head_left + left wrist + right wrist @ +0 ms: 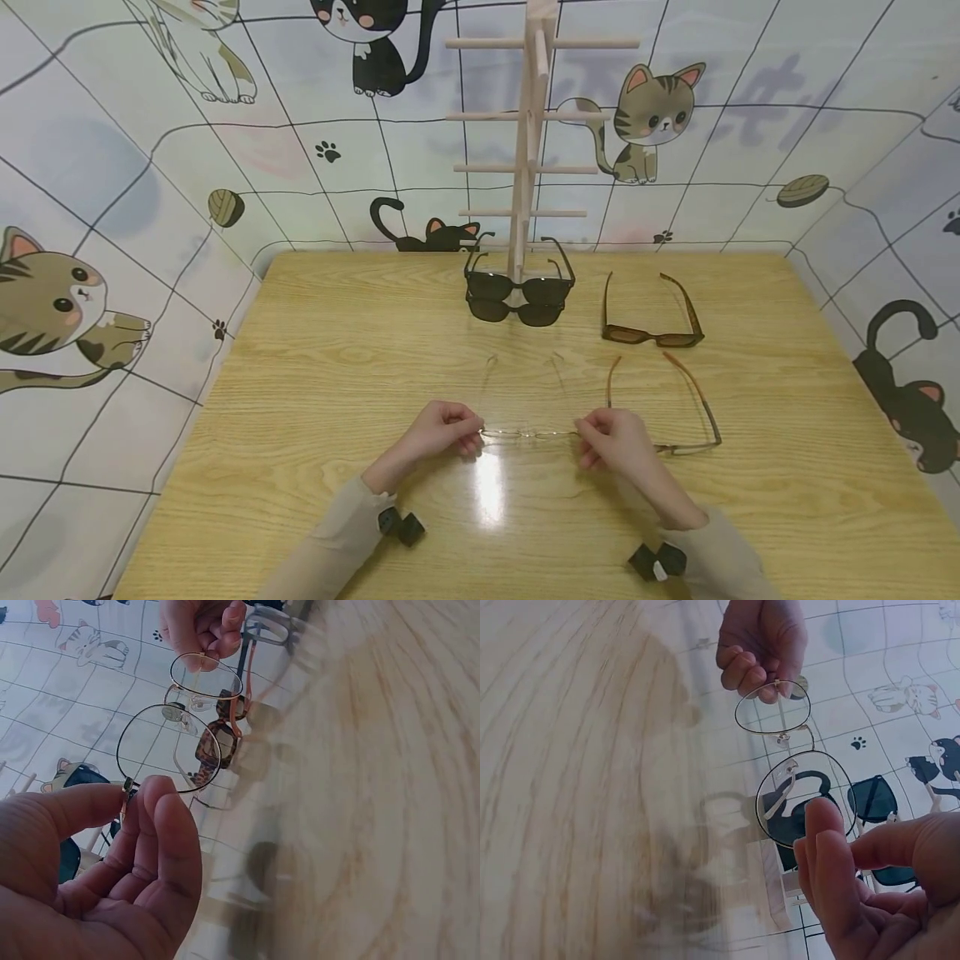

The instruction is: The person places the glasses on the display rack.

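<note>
A pair of thin wire-rimmed eyeglasses (553, 434) with round clear lenses is held level above the near middle of the table, its temples unfolded and pointing away from me. My left hand (442, 429) pinches the left end by the hinge between thumb and fingers. At the opposite end my right hand (617, 437) pinches the other hinge corner, which the fingers hide in the right wrist view. The round rim (220, 750) and nose pads show clearly in the left wrist view.
Glasses with brown temples (709, 410) lie right of my right hand, partly covered by it. Behind them sit tortoiseshell sunglasses (654, 338). A wooden display stand (527, 125) with several pegs rises at the back; two dark sunglasses (517, 288) are at its foot. Cat-print walls (300, 200) enclose the table (315, 350).
</note>
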### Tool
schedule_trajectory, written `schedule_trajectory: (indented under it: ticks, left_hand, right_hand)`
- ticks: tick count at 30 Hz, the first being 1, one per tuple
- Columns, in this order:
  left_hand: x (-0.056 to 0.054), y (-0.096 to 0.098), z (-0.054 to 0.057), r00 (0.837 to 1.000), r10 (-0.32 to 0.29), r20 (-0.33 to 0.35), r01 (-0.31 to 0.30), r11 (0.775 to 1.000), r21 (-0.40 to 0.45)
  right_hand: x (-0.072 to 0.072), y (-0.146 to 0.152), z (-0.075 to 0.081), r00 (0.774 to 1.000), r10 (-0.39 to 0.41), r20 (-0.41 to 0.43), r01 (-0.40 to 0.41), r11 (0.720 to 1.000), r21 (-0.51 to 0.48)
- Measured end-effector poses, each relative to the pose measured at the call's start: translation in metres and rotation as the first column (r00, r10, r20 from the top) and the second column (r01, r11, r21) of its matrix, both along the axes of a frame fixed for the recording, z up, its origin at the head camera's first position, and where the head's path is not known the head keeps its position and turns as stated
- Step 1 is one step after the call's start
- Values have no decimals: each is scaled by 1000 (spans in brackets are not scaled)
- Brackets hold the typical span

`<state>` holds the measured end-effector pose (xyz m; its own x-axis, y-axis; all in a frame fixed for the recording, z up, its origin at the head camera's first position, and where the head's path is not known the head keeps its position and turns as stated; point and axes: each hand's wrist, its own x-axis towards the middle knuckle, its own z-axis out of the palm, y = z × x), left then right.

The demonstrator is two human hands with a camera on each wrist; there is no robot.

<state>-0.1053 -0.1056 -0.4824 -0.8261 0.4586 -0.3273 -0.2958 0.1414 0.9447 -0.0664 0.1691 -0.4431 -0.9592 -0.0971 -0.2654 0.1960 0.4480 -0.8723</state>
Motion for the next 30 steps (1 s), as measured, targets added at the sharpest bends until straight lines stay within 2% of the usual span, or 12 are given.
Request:
schedule_trajectory:
  ticks: [6, 8, 16, 23, 30]
  left_hand:
    - [4, -2, 10, 1000, 17, -2, -17, 998, 55]
    - [6, -2, 14, 1000, 22, 1, -22, 997, 70]
    - [13, -3, 33, 998, 44, -55, -36, 991, 132]
    - [17, -2, 53, 990, 94, -102, -69, 973, 221]
    - [14, -1, 70, 986, 122, -113, -96, 972, 215]
  right_hand:
    - [3, 3, 5, 1000, 5, 13, -3, 994, -105]
    - [5, 3, 8, 1000, 2, -8, -3, 993, -117]
    - [10, 1, 23, 995, -43, -91, 25, 983, -184]
    - [10, 1, 34, 979, -31, -200, -17, 973, -232]
    - [3, 2, 51, 971, -32, -238, -29, 968, -249]
